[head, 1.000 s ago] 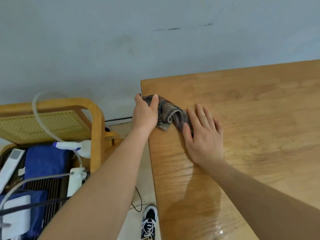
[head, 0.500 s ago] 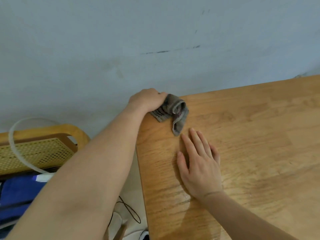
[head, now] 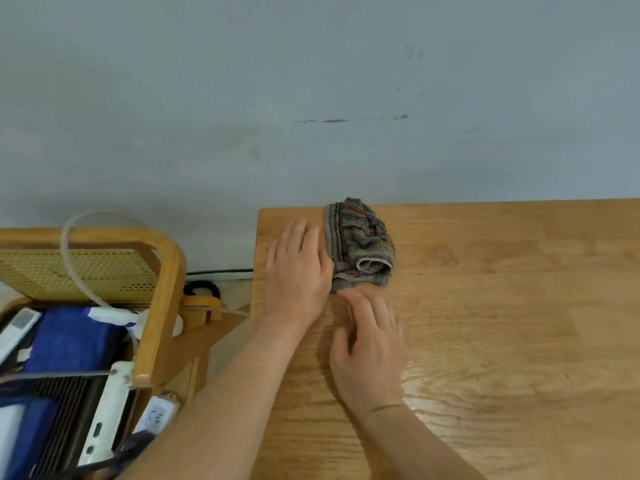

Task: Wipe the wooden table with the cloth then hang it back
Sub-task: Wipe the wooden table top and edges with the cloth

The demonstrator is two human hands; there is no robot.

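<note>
Two bare hands show in the head view, both low on the wooden counter [head: 502,306], near its upper left corner. The cloth [head: 358,245] lies bunched in a rumpled roll on the counter just right of that corner, its far end close to the counter's back edge where the grey wall [head: 242,98] begins. It is grey-brown with faint coloured stripes and a pale hem curling at its lower end.

The left hand [head: 298,271] lies palm down on the wood directly left of the cloth, its fingers [head: 301,233] straight and released, pointing toward the wall. Its thumb side rests against the cloth's left edge. Whether the thumb tucks under the fabric cannot be told.

The right hand [head: 369,344] sits just below the cloth, palm down, its fingers [head: 367,306] loose and slightly bent, grasping nothing. One fingertip touches the cloth's lower left corner.

A glossy sheen on the wood lies right of the right wrist.

At the left of the frame stands a wooden chair [head: 162,306] with a cane back. A white hose [head: 69,258] loops over it and a blue bundle [head: 69,337] sits below. A white power strip [head: 157,415] lies at lower left, and a black cable [head: 221,271] runs along the foot of the wall. A dark scuff [head: 332,121] marks the wall above the cloth.
</note>
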